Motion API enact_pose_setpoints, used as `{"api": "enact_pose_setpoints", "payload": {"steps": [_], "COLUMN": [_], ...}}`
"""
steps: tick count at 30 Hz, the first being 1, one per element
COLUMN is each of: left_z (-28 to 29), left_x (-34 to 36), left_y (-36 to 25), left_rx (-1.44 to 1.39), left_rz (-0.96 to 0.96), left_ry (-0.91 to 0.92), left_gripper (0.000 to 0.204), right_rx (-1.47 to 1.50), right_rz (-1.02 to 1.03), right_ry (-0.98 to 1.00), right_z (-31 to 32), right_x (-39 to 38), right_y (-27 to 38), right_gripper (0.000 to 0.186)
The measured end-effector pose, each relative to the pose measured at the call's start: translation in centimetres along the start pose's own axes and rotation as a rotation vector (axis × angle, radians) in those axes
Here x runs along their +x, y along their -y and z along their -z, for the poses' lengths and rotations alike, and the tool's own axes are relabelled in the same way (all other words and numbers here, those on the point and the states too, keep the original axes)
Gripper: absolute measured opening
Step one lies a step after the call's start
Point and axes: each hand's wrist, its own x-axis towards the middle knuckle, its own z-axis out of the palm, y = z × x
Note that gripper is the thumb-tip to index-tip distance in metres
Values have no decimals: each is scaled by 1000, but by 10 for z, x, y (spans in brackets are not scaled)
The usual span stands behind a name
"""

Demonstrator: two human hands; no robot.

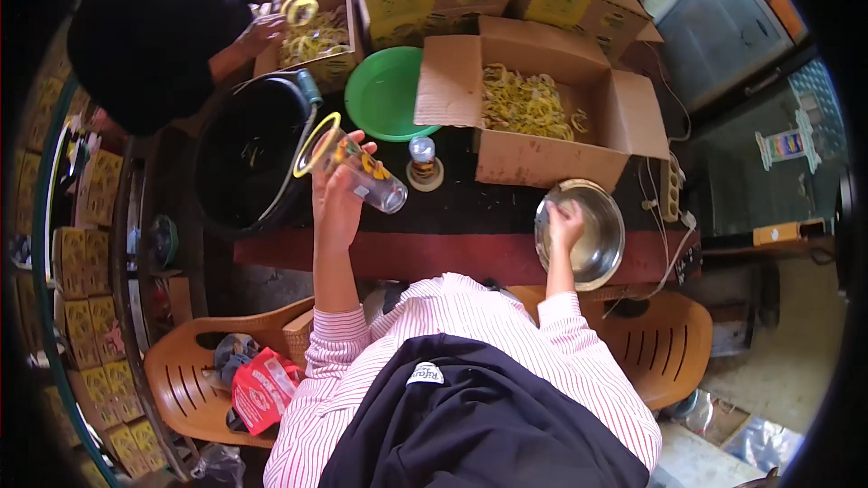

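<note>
My left hand [336, 190] is wrapped round a clear plastic jar [369, 172], tilted over the black tabletop. The jar has a yellow rim and an orange-and-yellow printed pattern, and its rim end points up and left, toward a black bucket [246, 149]. Over at the right, my right hand [566, 222] is inside the rim of a shiny metal bowl [608, 226], fingers drawn together. Whatever those fingers pinch is too small to make out. A small clear-topped container [422, 150] stands on a round beige base [425, 175] between my hands.
A green basin [384, 95] sits behind my left hand. An open carton [542, 158] holds yellow ring-like pieces [524, 101]; more cartons [438, 14] stand behind. Across the table at the left, another person's hand [262, 32] is beside a yellow-rimmed jar [298, 9]. A power strip [670, 188] trails cables at the right.
</note>
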Motion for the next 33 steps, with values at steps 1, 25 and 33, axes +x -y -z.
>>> {"api": "enact_pose_setpoints", "payload": {"steps": [1, 25, 33], "left_z": [2, 58, 100], "left_x": [4, 0, -41], "left_y": [-5, -66, -124], "left_rx": [-57, -786, -500], "left_rz": [-36, 238, 35], "left_ry": [-38, 21, 60], "left_gripper": [50, 74, 63], "right_rx": [-82, 349, 88], "right_rz": [183, 1233, 1328], "right_ry": [-158, 1095, 1032], "right_z": [3, -140, -134], "right_x": [1, -204, -203], "right_y": [-2, 362, 357], "right_gripper": [59, 35, 32]}}
